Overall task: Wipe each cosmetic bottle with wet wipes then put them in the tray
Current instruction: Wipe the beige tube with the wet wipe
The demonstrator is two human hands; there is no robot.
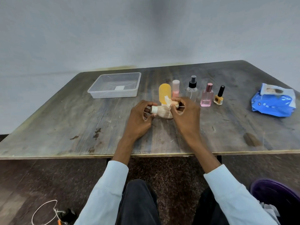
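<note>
My left hand [141, 117] grips the cap end of a ribbed beige bottle [164, 112] that lies sideways just above the table. My right hand [186, 114] pinches a white wet wipe [168, 102] against the bottle's other end. Behind my hands stand a yellow bottle [164, 92], a pink-capped bottle [175, 88], a clear spray bottle [192, 89], a pink perfume bottle [207, 95] and a yellow nail polish [219, 96]. An empty clear plastic tray [97, 93] sits at the back left.
A blue wet-wipes pack [274, 102] lies at the right of the worn wooden table [81, 124]. A purple object [276, 192] is on the floor at lower right, and a white cord [43, 211] lies at lower left.
</note>
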